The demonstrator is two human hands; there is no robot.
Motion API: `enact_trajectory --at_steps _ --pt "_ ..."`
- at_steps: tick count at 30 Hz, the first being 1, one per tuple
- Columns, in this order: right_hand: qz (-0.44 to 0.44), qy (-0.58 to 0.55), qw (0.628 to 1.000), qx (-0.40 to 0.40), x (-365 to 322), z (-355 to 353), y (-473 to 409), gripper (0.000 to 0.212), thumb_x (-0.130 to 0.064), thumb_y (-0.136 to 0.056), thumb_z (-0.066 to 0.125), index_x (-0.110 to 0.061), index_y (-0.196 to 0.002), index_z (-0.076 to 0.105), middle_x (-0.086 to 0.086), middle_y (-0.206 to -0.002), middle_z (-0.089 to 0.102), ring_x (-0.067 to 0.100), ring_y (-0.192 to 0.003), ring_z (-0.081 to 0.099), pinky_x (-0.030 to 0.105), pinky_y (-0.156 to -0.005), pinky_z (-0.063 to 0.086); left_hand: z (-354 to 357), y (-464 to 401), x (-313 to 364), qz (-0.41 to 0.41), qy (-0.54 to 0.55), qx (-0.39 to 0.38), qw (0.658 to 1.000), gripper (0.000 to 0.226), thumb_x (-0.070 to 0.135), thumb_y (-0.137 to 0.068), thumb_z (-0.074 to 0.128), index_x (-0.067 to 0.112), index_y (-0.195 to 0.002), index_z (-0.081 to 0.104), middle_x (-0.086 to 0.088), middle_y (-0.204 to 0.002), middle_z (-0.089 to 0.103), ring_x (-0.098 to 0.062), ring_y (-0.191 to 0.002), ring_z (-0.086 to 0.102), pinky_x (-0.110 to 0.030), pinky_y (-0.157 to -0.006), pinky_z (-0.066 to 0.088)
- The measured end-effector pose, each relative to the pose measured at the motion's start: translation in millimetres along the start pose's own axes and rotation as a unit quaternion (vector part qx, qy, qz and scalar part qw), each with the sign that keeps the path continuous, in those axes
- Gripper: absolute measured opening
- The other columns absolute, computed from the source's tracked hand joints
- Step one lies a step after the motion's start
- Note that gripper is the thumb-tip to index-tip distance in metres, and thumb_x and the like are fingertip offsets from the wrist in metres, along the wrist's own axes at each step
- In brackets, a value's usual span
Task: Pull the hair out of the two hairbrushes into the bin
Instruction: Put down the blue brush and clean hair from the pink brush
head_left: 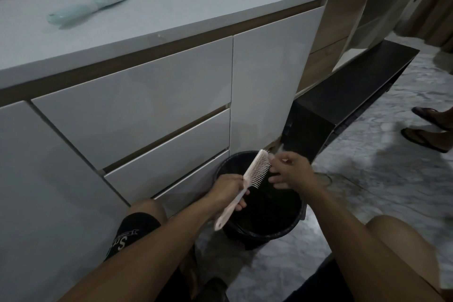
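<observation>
- Landmark: the black bin (pixel 289 230) stands on the floor at the foot of the white cabinet (pixel 152 95); every position below is given relative to it.
- The pink hairbrush (pixel 247 186) is held directly above the bin's open mouth, tilted, head towards the bin's far rim, handle end out past its near-left rim; bristles face right.
- The left hand (pixel 226 191) is wrapped tight around the brush handle, over the bin's left rim; grip appears firm.
- The right hand (pixel 289 169) is above the bin's far half, at the bristles near the brush tip; thumb and forefinger seem drawn together as if pinching at the bristles, the other fingers loosely spread; blur prevents confirming whether any hair is caught.
- No hair can be made out on the bristles or inside the bin; interior too dark to judge.
- The second, pale green hairbrush (pixel 81 10) lies on the cabinet's countertop, well above and left of the bin; untouched by either hand.
- Judgement: step in hand is stripping the first brush; second brush not yet begun.
- Next move calls for: drawing the pinch away from the bristles while staying over the bin, then parting the fingers so strands fall inside the rim; brush held steady meanwhile.
</observation>
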State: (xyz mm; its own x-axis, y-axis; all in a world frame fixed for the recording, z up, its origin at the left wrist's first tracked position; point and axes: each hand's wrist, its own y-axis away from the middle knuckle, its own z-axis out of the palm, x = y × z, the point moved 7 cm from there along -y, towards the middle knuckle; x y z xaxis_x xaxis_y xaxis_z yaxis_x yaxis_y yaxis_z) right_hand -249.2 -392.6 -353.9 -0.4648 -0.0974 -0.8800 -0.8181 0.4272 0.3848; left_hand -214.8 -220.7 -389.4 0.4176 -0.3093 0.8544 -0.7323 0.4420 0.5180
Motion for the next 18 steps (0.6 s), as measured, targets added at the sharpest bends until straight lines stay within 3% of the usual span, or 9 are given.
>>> enact_trajectory --at_steps 2,4,6,8,13,18 --pt "0.028 -0.007 0.998 -0.060 4 18 5 0.047 -0.039 -0.088 0.065 -0.010 -0.122 0.052 0.016 -0.097 0.070 0.028 -0.075 0.074 0.037 -0.062 0.061 6 -1 3 0.013 -0.024 -0.001 1.000 0.040 -0.004 -0.086 0.040 0.003 -0.119 0.061 -0.012 -0.087 0.061 -0.018 -0.050 0.053 -0.025 -0.043 0.045" --pt "0.038 -0.018 0.996 -0.084 4 25 10 0.046 -0.038 -0.088 0.066 -0.005 -0.118 0.055 0.018 -0.098 0.070 0.031 -0.083 0.074 0.041 -0.070 0.062 11 -1 5 0.034 -0.044 -0.009 0.998 0.042 -0.004 -0.088 0.042 0.008 -0.124 0.061 -0.008 -0.088 0.063 -0.014 -0.051 0.054 -0.024 -0.046 0.045" --pt "0.041 -0.042 0.995 -0.084 3 24 12 0.041 -0.027 -0.090 0.065 0.002 -0.117 0.057 0.020 -0.098 0.070 0.036 -0.090 0.072 0.048 -0.080 0.060 14 -1 6 0.053 -0.051 -0.016 0.997 0.043 -0.003 -0.089 0.046 0.011 -0.127 0.061 -0.005 -0.087 0.065 -0.011 -0.052 0.054 -0.024 -0.049 0.046" --pt "0.042 -0.082 0.993 -0.080 0 20 13 0.038 -0.015 -0.091 0.064 0.008 -0.119 0.055 0.024 -0.100 0.068 0.041 -0.094 0.070 0.045 -0.077 0.060 13 -1 8 0.065 -0.055 -0.009 0.996 0.045 -0.003 -0.088 0.050 0.012 -0.129 0.060 -0.003 -0.083 0.065 -0.011 -0.053 0.054 -0.025 -0.052 0.048" --pt "0.018 -0.146 0.989 -0.023 -10 9 13 0.039 -0.004 -0.079 0.075 0.011 -0.111 0.058 0.022 -0.085 0.071 0.031 -0.076 0.073 0.031 -0.056 0.061 4 0 12 0.085 -0.032 0.029 0.995 0.045 -0.004 -0.087 0.053 0.014 -0.126 0.063 -0.001 -0.076 0.064 -0.011 -0.056 0.055 -0.024 -0.055 0.048" --pt "-0.022 -0.098 0.993 0.063 -13 -1 10 0.007 -0.007 -0.083 0.072 -0.002 -0.083 0.067 0.024 -0.087 0.071 0.026 -0.068 0.072 0.031 -0.059 0.061 -3 0 16 0.095 -0.007 0.073 0.993 0.041 -0.003 -0.088 0.053 0.015 -0.124 0.064 -0.001 -0.075 0.063 -0.010 -0.058 0.053 -0.022 -0.053 0.048"
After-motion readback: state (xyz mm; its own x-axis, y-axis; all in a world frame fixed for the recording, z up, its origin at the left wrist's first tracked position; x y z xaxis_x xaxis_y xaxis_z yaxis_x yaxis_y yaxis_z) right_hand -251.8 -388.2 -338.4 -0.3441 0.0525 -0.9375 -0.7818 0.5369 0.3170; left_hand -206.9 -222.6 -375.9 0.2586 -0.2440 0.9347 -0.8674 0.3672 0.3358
